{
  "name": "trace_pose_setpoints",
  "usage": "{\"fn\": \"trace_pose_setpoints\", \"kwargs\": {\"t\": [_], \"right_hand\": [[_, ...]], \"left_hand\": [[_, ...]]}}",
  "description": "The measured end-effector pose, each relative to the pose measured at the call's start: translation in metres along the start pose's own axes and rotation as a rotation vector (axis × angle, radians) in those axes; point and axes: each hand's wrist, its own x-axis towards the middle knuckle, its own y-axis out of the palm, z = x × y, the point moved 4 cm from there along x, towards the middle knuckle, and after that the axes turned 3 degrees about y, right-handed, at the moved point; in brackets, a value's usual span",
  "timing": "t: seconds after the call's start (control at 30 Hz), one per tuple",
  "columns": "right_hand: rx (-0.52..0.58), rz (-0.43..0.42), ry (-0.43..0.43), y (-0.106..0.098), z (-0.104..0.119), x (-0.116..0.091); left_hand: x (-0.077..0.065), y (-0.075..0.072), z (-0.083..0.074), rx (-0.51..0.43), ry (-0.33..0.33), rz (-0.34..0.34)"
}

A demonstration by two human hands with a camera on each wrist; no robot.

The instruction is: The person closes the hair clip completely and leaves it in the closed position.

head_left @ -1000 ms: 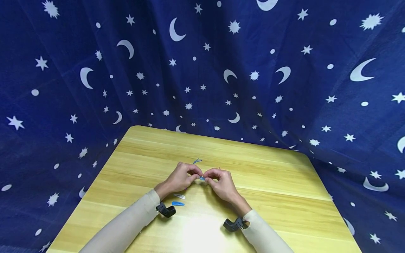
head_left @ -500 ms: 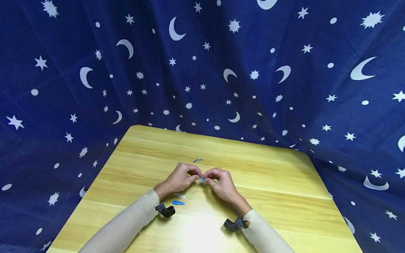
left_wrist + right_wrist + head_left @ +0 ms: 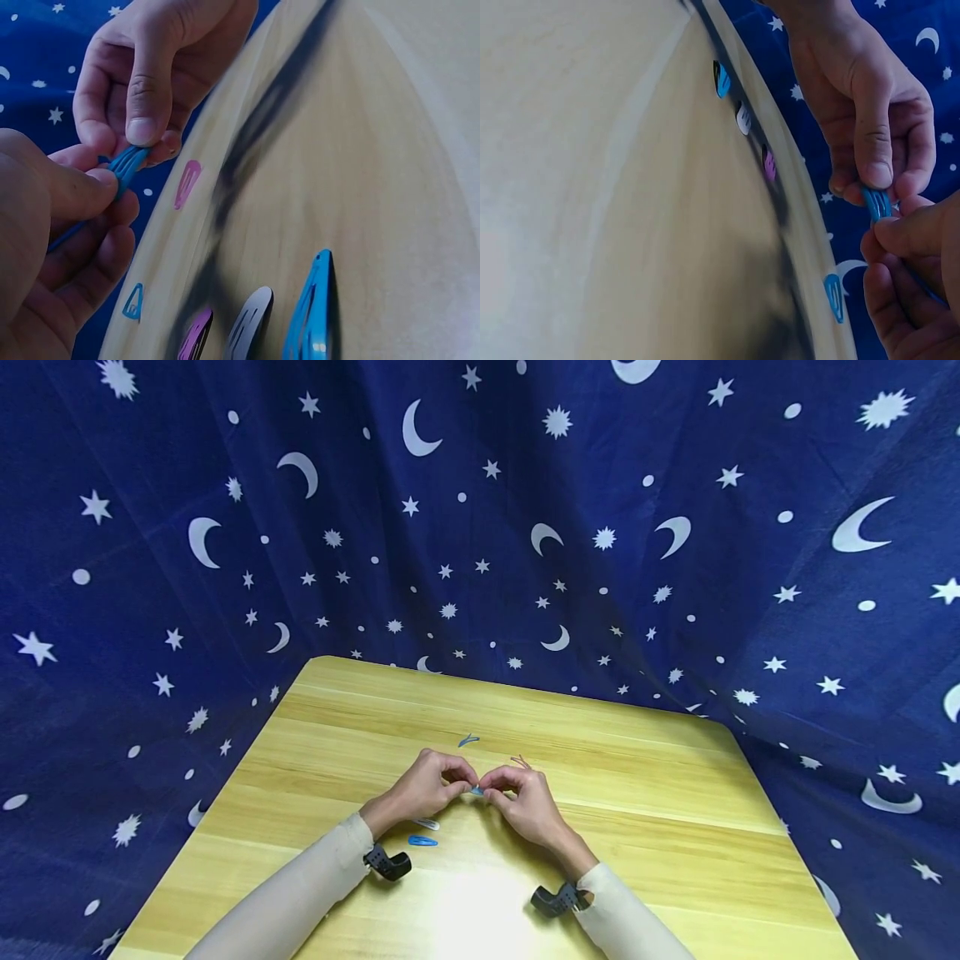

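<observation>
Five hair clips point(image 3: 321, 307) (two of them blue) lie on the wood-grain table point(image 3: 637, 752).

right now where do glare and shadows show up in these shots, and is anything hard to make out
Head view: white glare washes out the table at bottom centre, and the blue clip between left hand and right hand is tiny; left wrist view: a dark, soft-edged shadow runs diagonally across the wood; right wrist view: a shadow widens into a blurry patch near the bottom.
</observation>
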Motion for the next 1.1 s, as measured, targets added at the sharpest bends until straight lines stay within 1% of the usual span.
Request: {"fn": "trace_pose_setpoints", "kwargs": {"t": [0.2,0.37,0.5,0.6,0.73,0.87,0.97,1.1], "right_hand": [[0.007,0.023,-0.035,0.002,0.002,-0.006],[0.003,0.043,-0.050,0.003,0.003,-0.013],[-0.009,0.055,-0.063,0.004,0.004,-0.018],[-0.015,0.063,-0.051,0.005,0.004,-0.022],[0.003,0.083,-0.025,0.006,0.006,-0.026],[0.020,0.110,-0.033,0.009,0.006,-0.029],[0.027,0.125,-0.039,0.011,0.006,-0.032],[0.029,0.139,-0.040,0.012,0.006,-0.033]], "left_hand": [[-0.007,-0.001,-0.001,-0.002,-0.025,0.036],[-0.012,0.001,-0.003,-0.028,-0.031,0.082],[-0.015,0.002,-0.004,-0.046,-0.018,0.103],[-0.018,0.003,-0.006,-0.052,-0.005,0.110],[-0.022,0.003,-0.009,-0.039,0.019,0.119],[-0.025,0.003,-0.012,-0.019,0.042,0.121],[-0.028,0.003,-0.014,-0.018,0.046,0.128],[-0.031,0.004,-0.016,-0.036,0.035,0.155]]}}
